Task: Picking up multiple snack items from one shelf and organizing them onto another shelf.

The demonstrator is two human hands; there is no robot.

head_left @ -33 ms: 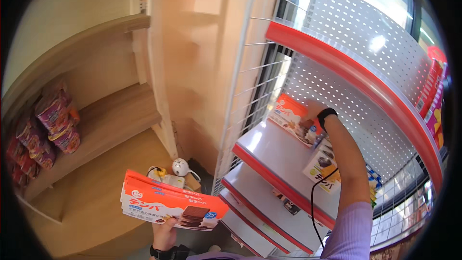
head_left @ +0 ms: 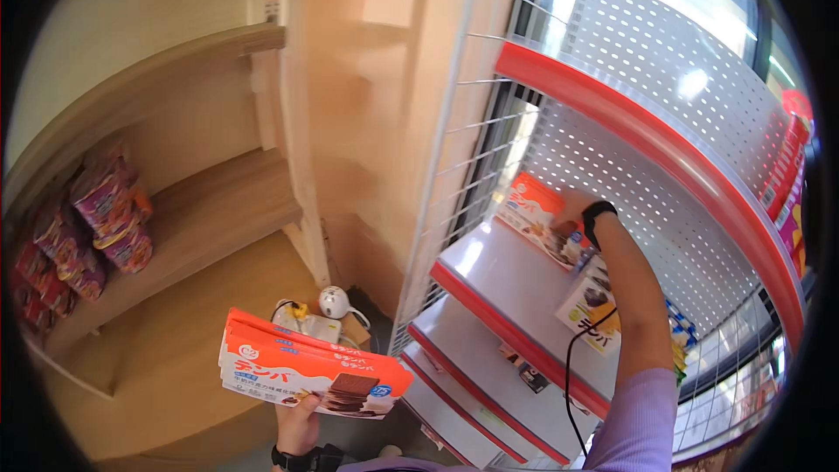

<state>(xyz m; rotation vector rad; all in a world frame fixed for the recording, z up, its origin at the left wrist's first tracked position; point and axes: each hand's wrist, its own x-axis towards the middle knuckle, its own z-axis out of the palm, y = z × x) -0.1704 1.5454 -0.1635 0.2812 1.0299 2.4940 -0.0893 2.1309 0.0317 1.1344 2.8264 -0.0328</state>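
My left hand [head_left: 299, 426] grips a small stack of orange-and-white wafer boxes [head_left: 301, 367] from below, its thumb across the front one, which pictures dark wafers. On the middle shelf [head_left: 489, 269] of a grey rack, a matching wafer box [head_left: 530, 210] stands tilted near the left wire side. My right hand [head_left: 574, 211] reaches in and closes over the right part of this box; some of its fingers are hidden. Just right of it, partly behind my forearm, stands a white box with yellow and dark pictures [head_left: 587, 313].
A red-edged upper shelf [head_left: 651, 135] overhangs my right arm. A black cable [head_left: 570, 376] hangs beside that arm. Wooden shelving at left carries purple snack packs [head_left: 103, 201]. On the floor stand a white round device [head_left: 333, 301] and a small carton [head_left: 356, 329]. Red bags [head_left: 786, 170] stand far right.
The view has shifted slightly, so the racks sit a little further right. Both hands keep their places on the wafer boxes.
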